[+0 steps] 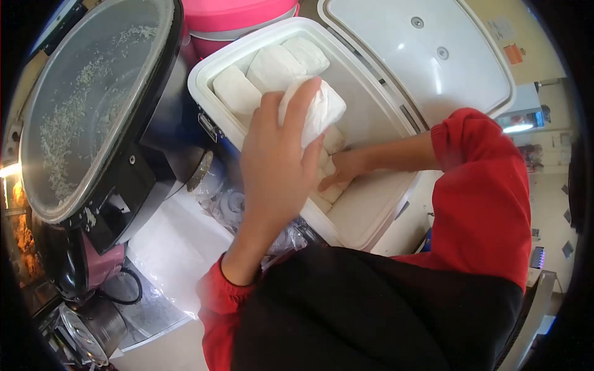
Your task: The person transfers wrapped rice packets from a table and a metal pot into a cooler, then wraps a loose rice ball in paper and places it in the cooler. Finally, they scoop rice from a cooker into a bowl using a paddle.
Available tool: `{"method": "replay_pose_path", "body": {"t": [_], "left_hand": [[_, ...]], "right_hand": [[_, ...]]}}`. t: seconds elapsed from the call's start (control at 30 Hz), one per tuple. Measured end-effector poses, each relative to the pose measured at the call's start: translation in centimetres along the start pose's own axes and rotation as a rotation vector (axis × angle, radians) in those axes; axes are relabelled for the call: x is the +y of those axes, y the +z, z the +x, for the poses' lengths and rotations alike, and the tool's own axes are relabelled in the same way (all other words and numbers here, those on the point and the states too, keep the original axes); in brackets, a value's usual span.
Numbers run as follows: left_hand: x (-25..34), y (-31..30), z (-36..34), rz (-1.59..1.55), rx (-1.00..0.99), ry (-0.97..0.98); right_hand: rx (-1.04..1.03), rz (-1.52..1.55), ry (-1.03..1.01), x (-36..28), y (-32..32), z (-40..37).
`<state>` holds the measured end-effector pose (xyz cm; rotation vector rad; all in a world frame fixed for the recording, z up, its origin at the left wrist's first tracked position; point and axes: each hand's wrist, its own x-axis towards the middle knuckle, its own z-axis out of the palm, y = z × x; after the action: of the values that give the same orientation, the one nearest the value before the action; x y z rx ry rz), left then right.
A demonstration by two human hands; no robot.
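Note:
A white cooler box (371, 114) stands open in the middle of the view. White wrapped bundles (272, 68) lie at its far left end, and more pale bundles (334, 193) sit lower down inside it. My left hand (275, 154) holds a white wrapped packet (325, 110) over the box, with fingers round its left side. My right hand (339, 170) reaches down inside the box, its spread fingers resting on the pale bundles at the bottom; nothing is seen held in it.
The box's lid (427, 55) is tipped back at upper right. A large cooker lid (93, 93) with rice grains on it stands at left. Pink tub (229, 15) behind; plastic bags (232, 207), white sheet (170, 247) and metal pot (93, 331) at lower left.

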<state>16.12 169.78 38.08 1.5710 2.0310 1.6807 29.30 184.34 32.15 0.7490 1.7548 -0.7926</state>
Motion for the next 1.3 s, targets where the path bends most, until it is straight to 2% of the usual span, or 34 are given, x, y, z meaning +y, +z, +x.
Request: {"method": "replay_pose_path", "body": {"t": [0.1,0.2,0.23,0.27,0.33,0.4,0.5,0.6,0.63,0.67,0.73,0.77,0.87,1.0,1.07,1.13,1.17,1.23,1.3], "left_hand": [[-0.5,-0.1,0.0,-0.011,-0.040,0.045],[-0.5,-0.5,0.2,-0.066,-0.027,0.089],[-0.9,-0.7,0.3,-0.086,-0.049,0.091],[-0.7,-1.1,0.5,-0.175,-0.129,0.007],[0.3,-1.9,0.9,-0.346,-0.299,-0.175],[1.0,-1.8,1.7,-0.410,-0.475,-0.170],[2.1,-0.2,2.5,-0.446,-0.711,-0.121],[2.8,1.4,3.1,-0.541,-0.799,-0.264],[3.0,1.6,3.1,-0.621,-0.779,-0.406],[3.1,1.6,3.0,-0.698,-0.751,-0.551],[3.5,1.9,2.8,-0.806,-0.604,-0.604],[3.9,2.2,2.7,-0.862,-0.526,-0.625],[5.4,3.7,2.1,-0.796,-0.541,-0.478],[7.1,3.5,1.3,-0.895,-0.497,-0.522],[7.2,2.7,1.0,-0.850,-0.524,-0.531],[7.0,2.6,0.4,-0.913,-0.423,-0.535],[6.8,2.6,0.1,-0.945,-0.369,-0.534],[6.7,2.2,-0.7,-1.117,-0.258,-0.693],[7.1,1.4,-0.9,-1.270,-0.207,-0.774]], "right_hand": [[-0.107,-0.308,0.061,0.3,-0.6,0.2],[0.087,-0.455,-0.078,0.3,-1.0,-3.5],[0.099,-0.492,-0.010,-0.7,-1.8,-5.9],[0.110,-0.532,0.059,-1.8,-2.8,-8.6],[0.583,-0.275,-0.145,-0.6,-3.1,-13.6],[0.927,-0.025,-0.505,0.1,-3.0,-16.4],[0.941,0.048,-0.702,-0.3,-0.7,-14.6],[0.894,0.104,-0.714,-0.2,-0.1,-13.2],[0.735,0.206,-0.699,0.1,-0.6,-14.0],[0.761,0.308,-0.713,0.5,-0.6,-14.3],[0.806,0.500,-0.745,1.6,-0.2,-14.8],[0.803,0.655,-0.769,1.8,0.3,-14.7],[0.887,0.779,-0.871,1.0,1.5,-14.5],[1.046,0.860,-0.898,-0.5,2.7,-13.9],[1.078,0.783,-0.937,-0.7,2.9,-13.8],[1.158,0.645,-0.969,-0.8,2.6,-13.7],[1.139,0.587,-0.919,-0.9,2.4,-14.5],[1.113,0.461,-0.829,-1.7,1.5,-17.0],[1.365,0.087,-0.743,-2.4,2.3,-16.3]]}}
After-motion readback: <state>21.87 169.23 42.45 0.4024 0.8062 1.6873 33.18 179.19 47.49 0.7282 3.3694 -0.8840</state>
